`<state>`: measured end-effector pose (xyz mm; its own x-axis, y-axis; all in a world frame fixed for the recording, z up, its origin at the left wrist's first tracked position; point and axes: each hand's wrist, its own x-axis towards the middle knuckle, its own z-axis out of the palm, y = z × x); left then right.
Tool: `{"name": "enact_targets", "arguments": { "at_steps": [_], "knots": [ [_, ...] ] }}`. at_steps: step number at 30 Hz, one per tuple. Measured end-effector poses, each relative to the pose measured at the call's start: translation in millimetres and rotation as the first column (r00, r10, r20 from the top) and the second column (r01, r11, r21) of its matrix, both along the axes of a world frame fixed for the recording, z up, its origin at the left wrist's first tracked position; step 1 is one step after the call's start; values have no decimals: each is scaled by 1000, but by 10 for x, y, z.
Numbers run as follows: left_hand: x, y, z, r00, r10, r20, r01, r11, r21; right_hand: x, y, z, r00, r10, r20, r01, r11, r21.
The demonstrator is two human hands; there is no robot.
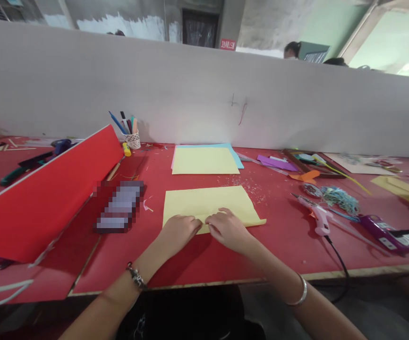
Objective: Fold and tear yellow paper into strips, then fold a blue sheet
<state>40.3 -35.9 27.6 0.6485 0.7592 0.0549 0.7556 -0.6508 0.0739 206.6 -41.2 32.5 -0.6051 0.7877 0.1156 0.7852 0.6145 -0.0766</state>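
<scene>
"Red worktop (190, 269) with a pale partition (190, 94) along its far side; where does the paper lie on it?"

"Right in front of the person; it's a yellow sheet (208, 200), mostly flat, with its near edge curled up; the curl shows most plainly at the right corner."

"And the grip?"

"Both hands are on that curled edge; the left hand (181, 231) and the right hand (229, 229) each pinch it near the middle, fingertips close together; just where the thumbs press is hard to see."

"What lies around it?"

"Beyond it, a paper stack (204, 160), yellow on top, with blue and pink edges peeping out; small scraps (250, 186) are scattered between the two, toward the right; on the left, a phone (119, 208), its screen blurred out."

"Further off?"

"To the right, a pink glue gun (319, 219) lies near a tangle of thread (341, 200) and a purple power strip (385, 233); far left, a big red board (55, 193) stands tilted; a pen cup (132, 140) sits by its far end, near the partition; past the partition, a red sign (227, 45) hangs on the wall."
</scene>
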Motion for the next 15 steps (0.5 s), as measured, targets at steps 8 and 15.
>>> {"name": "enact_targets", "arguments": {
  "at_steps": [8,15],
  "knots": [
    [-69,-1,-112,974,70,215,-51,994,-93,-136,56,-46,995,-54,79,55,998,-14],
    [-52,26,-146,898,243,367,-148,952,-268,-272,128,-105,996,-41,73,45,997,-63]
  ]
}}
